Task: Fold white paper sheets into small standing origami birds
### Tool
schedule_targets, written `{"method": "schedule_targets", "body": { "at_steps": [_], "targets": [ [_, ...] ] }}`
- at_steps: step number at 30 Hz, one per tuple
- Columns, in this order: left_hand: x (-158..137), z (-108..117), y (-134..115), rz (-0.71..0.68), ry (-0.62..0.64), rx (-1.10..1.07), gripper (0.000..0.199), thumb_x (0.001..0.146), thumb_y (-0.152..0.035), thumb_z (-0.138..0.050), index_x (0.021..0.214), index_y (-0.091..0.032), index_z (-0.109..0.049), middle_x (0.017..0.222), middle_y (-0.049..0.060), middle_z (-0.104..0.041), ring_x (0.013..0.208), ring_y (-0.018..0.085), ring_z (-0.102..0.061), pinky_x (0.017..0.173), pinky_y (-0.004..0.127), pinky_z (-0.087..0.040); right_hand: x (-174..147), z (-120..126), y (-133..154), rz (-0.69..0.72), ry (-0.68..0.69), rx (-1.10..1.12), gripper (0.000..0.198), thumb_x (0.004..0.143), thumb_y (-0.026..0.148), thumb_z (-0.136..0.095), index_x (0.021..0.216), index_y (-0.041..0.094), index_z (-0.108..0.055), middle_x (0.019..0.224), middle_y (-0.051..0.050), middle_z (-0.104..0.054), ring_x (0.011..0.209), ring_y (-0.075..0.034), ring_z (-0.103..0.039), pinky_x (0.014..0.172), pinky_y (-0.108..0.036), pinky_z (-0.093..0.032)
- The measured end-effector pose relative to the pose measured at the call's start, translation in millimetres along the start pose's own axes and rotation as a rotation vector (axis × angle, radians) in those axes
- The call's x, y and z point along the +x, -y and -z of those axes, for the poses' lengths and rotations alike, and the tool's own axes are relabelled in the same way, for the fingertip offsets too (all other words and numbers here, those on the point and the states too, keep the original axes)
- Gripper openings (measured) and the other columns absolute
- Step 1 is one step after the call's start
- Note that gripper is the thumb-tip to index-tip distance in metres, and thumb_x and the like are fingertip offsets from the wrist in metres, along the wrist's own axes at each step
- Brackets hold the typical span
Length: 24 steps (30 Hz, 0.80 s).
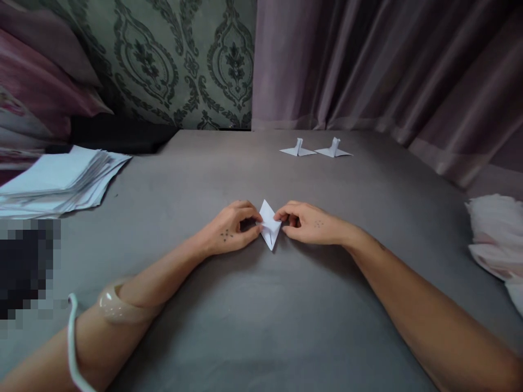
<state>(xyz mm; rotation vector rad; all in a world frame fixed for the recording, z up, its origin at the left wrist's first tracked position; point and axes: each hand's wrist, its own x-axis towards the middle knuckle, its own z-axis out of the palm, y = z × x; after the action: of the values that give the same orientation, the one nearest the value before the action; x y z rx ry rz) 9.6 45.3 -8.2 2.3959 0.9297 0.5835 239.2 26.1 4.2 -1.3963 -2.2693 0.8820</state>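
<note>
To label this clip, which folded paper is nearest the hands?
The diamond-shaped paper, between the left hand and right hand; the two winged papers sit farther back.

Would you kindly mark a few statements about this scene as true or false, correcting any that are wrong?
1. The left hand and the right hand are on opposite sides of the small folded paper. True.
2. Three folded figures stand toward the far edge. False: there are two, one beside the other.
3. The stack of white sheets lies on the person's left. True.
4. The bangle is on the right forearm. False: the pale bangle is on the left forearm.
5. The curtain hangs to the right of the patterned wall. True.
6. The right hand lies flat on the stack. False: its fingertips are at the small folded paper.
</note>
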Motion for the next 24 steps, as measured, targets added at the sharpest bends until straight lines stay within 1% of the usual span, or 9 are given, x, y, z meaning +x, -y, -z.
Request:
{"method": "schedule_targets", "body": {
  "at_steps": [3,6,9,13,18,22,24],
  "targets": [
    [1,-2,2,0.023,-0.039,-0.002,0.02,0.088,-0.029,-0.054,0.089,-0.017,-0.069,0.09,0.007,-0.064,0.081,0.017,-0.059,0.072,0.029,-0.046,2,-2,-1,-0.016,-0.042,0.035,0.016,0.079,0.022,-0.057,0.088,0.02,-0.07,0.085,-0.003,-0.065,0.067,-0.013,-0.058,0.063,-0.026,-0.045],
    [2,-4,5,0.069,-0.077,-0.015,0.019,0.088,-0.027,-0.053,0.084,-0.017,-0.068,0.089,0.006,-0.063,0.078,0.016,-0.058,0.069,0.028,-0.045,5,-3,-2,-0.048,-0.08,0.035,0.016,0.082,0.025,-0.055,0.083,0.02,-0.07,0.076,-0.002,-0.067,0.064,-0.013,-0.058,0.06,-0.026,-0.043],
    [3,-6,6,0.131,-0.081,-0.061,0.02,0.088,-0.028,-0.053,0.081,-0.016,-0.067,0.09,0.006,-0.063,0.075,0.015,-0.057,0.068,0.028,-0.045,6,-3,-1,-0.094,-0.096,0.044,0.017,0.081,0.028,-0.056,0.081,0.02,-0.07,0.07,-0.001,-0.067,0.061,-0.013,-0.057,0.057,-0.026,-0.041],
    [6,-5,5,0.208,-0.08,-0.11,0.021,0.086,-0.03,-0.055,0.079,-0.016,-0.068,0.091,0.006,-0.062,0.071,0.013,-0.056,0.066,0.028,-0.044,8,-5,-1,-0.126,-0.118,0.045,0.018,0.082,0.031,-0.056,0.08,0.02,-0.07,0.07,-0.001,-0.068,0.062,-0.014,-0.058,0.057,-0.026,-0.04],
    [8,-4,7,0.273,-0.079,-0.139,0.03,0.086,-0.039,-0.055,0.073,-0.015,-0.068,0.087,0.006,-0.062,0.068,0.013,-0.054,0.065,0.028,-0.044,10,-9,1,-0.136,-0.13,-0.019,0.017,0.082,0.029,-0.054,0.078,0.02,-0.068,0.071,-0.002,-0.068,0.063,-0.015,-0.058,0.058,-0.027,-0.04],
    [8,-7,10,0.288,-0.086,-0.169,0.026,0.083,-0.04,-0.06,0.077,-0.016,-0.07,0.088,0.005,-0.061,0.069,0.013,-0.054,0.065,0.027,-0.043,11,-7,3,-0.135,-0.129,-0.031,0.015,0.082,0.028,-0.056,0.076,0.019,-0.067,0.07,-0.001,-0.067,0.062,-0.014,-0.056,0.058,-0.026,-0.039],
    [8,-8,10,0.287,-0.083,-0.171,0.024,0.083,-0.038,-0.06,0.078,-0.016,-0.07,0.089,0.005,-0.061,0.071,0.014,-0.054,0.065,0.027,-0.043,11,-3,3,-0.172,-0.085,0.042,0.015,0.082,0.029,-0.057,0.078,0.018,-0.067,0.07,-0.002,-0.066,0.062,-0.013,-0.055,0.056,-0.025,-0.039]
  ]
}}
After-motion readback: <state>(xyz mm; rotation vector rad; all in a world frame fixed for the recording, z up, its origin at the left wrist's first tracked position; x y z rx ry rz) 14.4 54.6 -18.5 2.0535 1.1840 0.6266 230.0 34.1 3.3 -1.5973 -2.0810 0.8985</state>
